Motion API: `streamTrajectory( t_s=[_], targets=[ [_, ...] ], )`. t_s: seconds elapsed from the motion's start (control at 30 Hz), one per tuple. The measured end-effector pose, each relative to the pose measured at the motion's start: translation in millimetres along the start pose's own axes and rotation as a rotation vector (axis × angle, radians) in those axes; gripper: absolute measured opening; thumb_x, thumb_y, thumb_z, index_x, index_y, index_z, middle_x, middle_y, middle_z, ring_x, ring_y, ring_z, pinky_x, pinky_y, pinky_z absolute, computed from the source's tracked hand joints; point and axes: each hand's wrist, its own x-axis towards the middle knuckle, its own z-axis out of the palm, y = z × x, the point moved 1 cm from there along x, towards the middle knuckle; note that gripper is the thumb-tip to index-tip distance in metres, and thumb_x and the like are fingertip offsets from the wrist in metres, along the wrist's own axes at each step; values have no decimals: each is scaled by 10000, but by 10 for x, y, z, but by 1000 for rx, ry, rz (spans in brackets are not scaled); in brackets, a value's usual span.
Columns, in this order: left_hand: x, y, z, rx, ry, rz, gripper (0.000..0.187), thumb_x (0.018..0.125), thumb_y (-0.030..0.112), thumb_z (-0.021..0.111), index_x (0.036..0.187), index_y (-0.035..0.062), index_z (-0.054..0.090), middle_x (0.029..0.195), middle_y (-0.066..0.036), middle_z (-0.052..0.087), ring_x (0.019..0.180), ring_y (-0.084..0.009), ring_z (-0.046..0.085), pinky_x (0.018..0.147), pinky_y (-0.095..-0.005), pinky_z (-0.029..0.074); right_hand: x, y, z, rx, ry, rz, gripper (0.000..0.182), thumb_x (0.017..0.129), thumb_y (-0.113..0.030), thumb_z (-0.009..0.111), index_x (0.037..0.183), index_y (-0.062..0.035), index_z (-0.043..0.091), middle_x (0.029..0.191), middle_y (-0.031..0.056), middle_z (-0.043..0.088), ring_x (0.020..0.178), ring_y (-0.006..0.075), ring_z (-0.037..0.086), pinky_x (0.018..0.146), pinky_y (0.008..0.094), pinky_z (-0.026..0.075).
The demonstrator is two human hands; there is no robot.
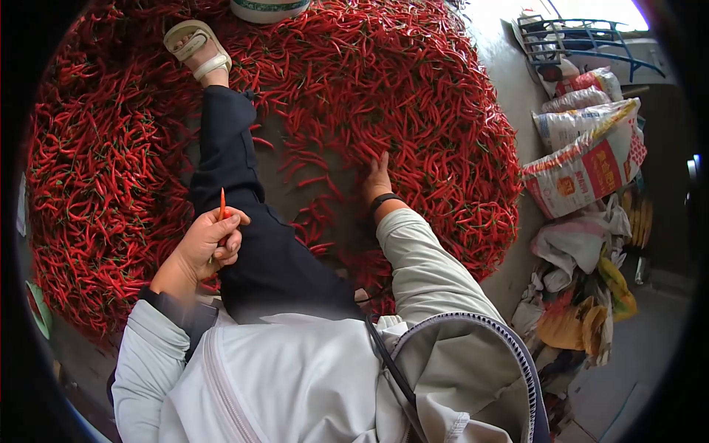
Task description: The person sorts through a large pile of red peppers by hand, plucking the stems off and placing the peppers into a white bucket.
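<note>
My left hand (pixel 210 244) is closed over my thigh, and a red chili pepper (pixel 222 201) stands up from between its thumb and fingers. A bit of green stem shows below that fist. On the other side, my right hand (pixel 378 182) lies at the inner edge of a big heap of red chili peppers (pixel 443 170). Its fingers are stretched out and touch the peppers; part of the hand is blurred. Another heap of chili peppers (pixel 103 207), many with green stems, spreads to the left of my leg.
A white bucket (pixel 269 9) stands among the peppers at the top. My sandalled foot (pixel 198 48) rests on the heap. Printed sacks (pixel 587 159), crumpled cloths (pixel 580 244) and a blue metal rack (pixel 583 37) are at the right. Grey floor (pixel 277 159) shows between the heaps.
</note>
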Motion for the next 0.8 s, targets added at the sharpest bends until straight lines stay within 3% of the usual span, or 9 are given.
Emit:
streamTrajectory(
  t_s=[0.1, 0.2, 0.4, 0.47, 0.53, 0.67, 0.8],
  targets=[
    [20, -1, 22, 25, -7, -8, 141, 903, 174, 490, 909, 45, 548, 536, -22, 500, 348, -51, 340, 354, -200, 279, -23, 121, -157, -85, -191, -38, 468, 855, -417, 425, 1235, -158, 509, 1306, 58, 454, 1290, 353, 247, 977, 678, 24],
    [-21, 33, 56, 53, -4, -17, 150, 909, 186, 476, 899, 54, 546, 527, -22, 498, 346, -51, 348, 352, -201, 290, -107, 418, -68, -106, -174, 52, 455, 850, -410, 442, 1215, -153, 530, 1276, 59, 483, 1262, 365, 293, 984, 669, 39],
    [16, 10, 17, 22, -50, 5, 157, 913, 195, 472, 901, 57, 546, 532, -21, 509, 346, -45, 360, 345, -197, 295, -693, 1038, 252, -77, -86, 161, 374, 804, -373, 506, 1079, -149, 623, 1227, 49, 526, 1273, 363, 268, 1006, 640, 52],
    [22, 20, 35, 22, -66, -9, 161, 914, 197, 471, 904, 55, 547, 532, -17, 510, 345, -44, 360, 342, -197, 297, -1119, 1231, 0, 19, -158, 170, 385, 761, -385, 550, 1055, -148, 625, 1175, 60, 561, 1278, 367, 261, 1017, 625, 50],
    [52, 35, 45, 40, -89, 11, 165, 913, 199, 473, 907, 52, 547, 530, -16, 508, 344, -43, 358, 343, -195, 301, -1324, 1439, 158, 22, -264, 220, 390, 739, -381, 574, 1059, -161, 609, 1123, 69, 591, 1280, 368, 260, 1021, 617, 49],
    [89, 67, 88, 15, -97, 16, 170, 910, 205, 480, 906, 49, 547, 544, -11, 505, 359, -36, 366, 363, -190, 318, -1717, 1813, 533, 138, -242, 561, 292, 791, -307, 523, 1054, -202, 596, 1111, 71, 598, 1244, 381, 323, 1015, 616, 62],
    [147, 266, 153, 2, -199, 135, 173, 918, 192, 464, 936, 40, 545, 590, 3, 484, 395, -37, 346, 384, -186, 297, -1765, 2034, 476, 265, -236, 697, 277, 796, -279, 516, 1050, -203, 593, 1076, 60, 612, 1175, 342, 419, 1011, 598, 120]
  ],
)
